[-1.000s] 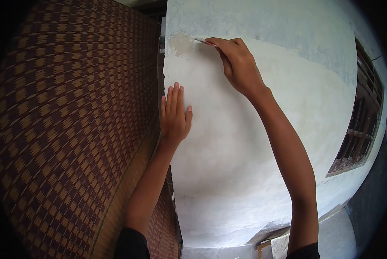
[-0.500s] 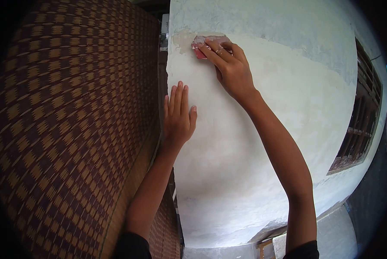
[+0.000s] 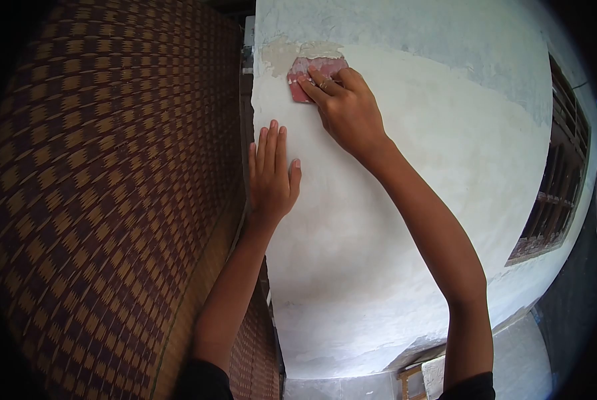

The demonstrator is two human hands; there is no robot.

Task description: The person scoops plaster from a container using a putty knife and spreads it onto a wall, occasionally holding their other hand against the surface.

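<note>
My right hand [image 3: 348, 107] grips a flat red scraper [image 3: 301, 91] and presses it to the upper left part of the white wall [image 3: 392, 213]. Whitish paste is smeared over the scraper's face. Just above its top edge lies a rough patch of beige paste [image 3: 322, 49]. Below and to the left, my left hand [image 3: 272, 180] rests flat near the wall's left edge, its fingers pointing up and holding nothing.
A brown and tan woven mat surface [image 3: 112, 180] fills the left side. At the right a barred window [image 3: 555, 167] is set in the wall. A small wooden frame [image 3: 414, 383] stands at the bottom, beside a pale board [image 3: 434, 375].
My right hand and the scraper have moved slightly down and left, and more of the beige paste shows above them. My left hand stays nearly where it was on the wall.
</note>
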